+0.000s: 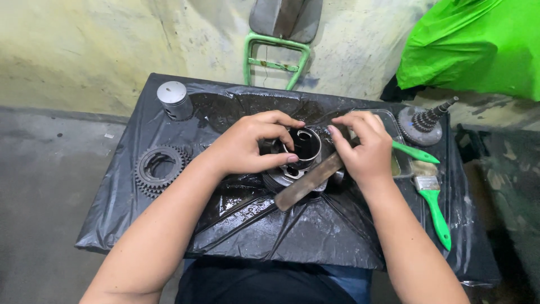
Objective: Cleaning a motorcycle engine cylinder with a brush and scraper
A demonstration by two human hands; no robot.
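The cylinder (pixel 301 155), a dark metal part with a round bore facing up, sits between the two hands on the black plastic sheet (pixel 315 236) that covers the table. The left hand (pixel 247 147) grips it from its own side: the thumb presses the near rim and the fingers curl over the far rim, so the hand is closed on the part. The right hand (pixel 365 147) is bent around a flat metal strip (pixel 308 183), which runs from under its palm down toward the person and lies against the cylinder's near edge; its fingertips reach over the cylinder's far right rim.

Just right of the right hand a green handle (pixel 415 152) sticks out from behind it, and beside that lies a paintbrush (pixel 433 202) with a green handle. Past the right hand's knuckles stands a shallow tray (pixel 394 121), and right of that a gear shaft (pixel 424 123). Left of the left forearm lies a toothed ring gear (pixel 159 169); beyond it, up and left of the left hand, stands a piston (pixel 173 99). Against the wall leans a green metal frame (pixel 275 56), and green cloth (pixel 478 45) hangs far right.
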